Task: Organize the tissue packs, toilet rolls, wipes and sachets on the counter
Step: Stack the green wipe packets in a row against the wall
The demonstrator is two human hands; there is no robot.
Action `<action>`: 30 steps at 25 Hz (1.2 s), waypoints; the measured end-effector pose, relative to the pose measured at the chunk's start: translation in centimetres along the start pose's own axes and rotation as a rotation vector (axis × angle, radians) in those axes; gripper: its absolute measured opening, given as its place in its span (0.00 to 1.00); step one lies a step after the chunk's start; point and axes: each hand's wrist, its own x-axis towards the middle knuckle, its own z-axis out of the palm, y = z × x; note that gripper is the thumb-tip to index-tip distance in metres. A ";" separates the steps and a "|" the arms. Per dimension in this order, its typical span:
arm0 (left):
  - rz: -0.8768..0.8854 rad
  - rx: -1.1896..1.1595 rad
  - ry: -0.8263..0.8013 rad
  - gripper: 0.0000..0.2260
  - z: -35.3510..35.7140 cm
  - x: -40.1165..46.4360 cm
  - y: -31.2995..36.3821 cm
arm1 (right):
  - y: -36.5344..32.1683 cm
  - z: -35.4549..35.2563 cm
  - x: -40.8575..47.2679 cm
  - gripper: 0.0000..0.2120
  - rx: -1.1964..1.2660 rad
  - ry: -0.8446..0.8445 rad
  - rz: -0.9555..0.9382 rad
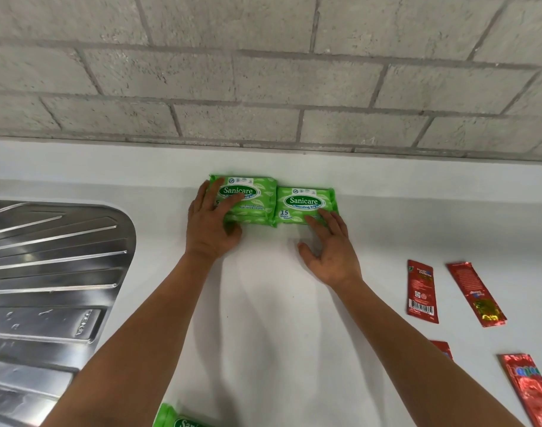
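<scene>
1. So, head view, risks first: the left stack of Sanicare wipes packs (pixel 248 200) looks to be two or three high, and its bottom packs stick out toward the front. My guess is a sideways shove from the left hand (pixel 212 223) could slide the top pack off.
2. The single Sanicare pack (pixel 305 204) touches the stack's right side, both near the back of the white counter (pixel 263 303). Pushing only its front corner might skew it.
3. Left hand: fingers spread flat on the stack's top, thumb against the front edge.
4. Right hand (pixel 331 254): fingers spread, tips on the single pack's near edge, thumb off to the side.
5. Red sachets (pixel 422 291) lie loose on the right, another green wipes pack (pixel 177 419) at the bottom edge, both unsorted.
</scene>
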 end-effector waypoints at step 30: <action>-0.906 -0.777 0.193 0.08 -4.1 -7.5 1.2 | -3.5 -1.7 -9.0 0.13 0.322 0.104 -0.012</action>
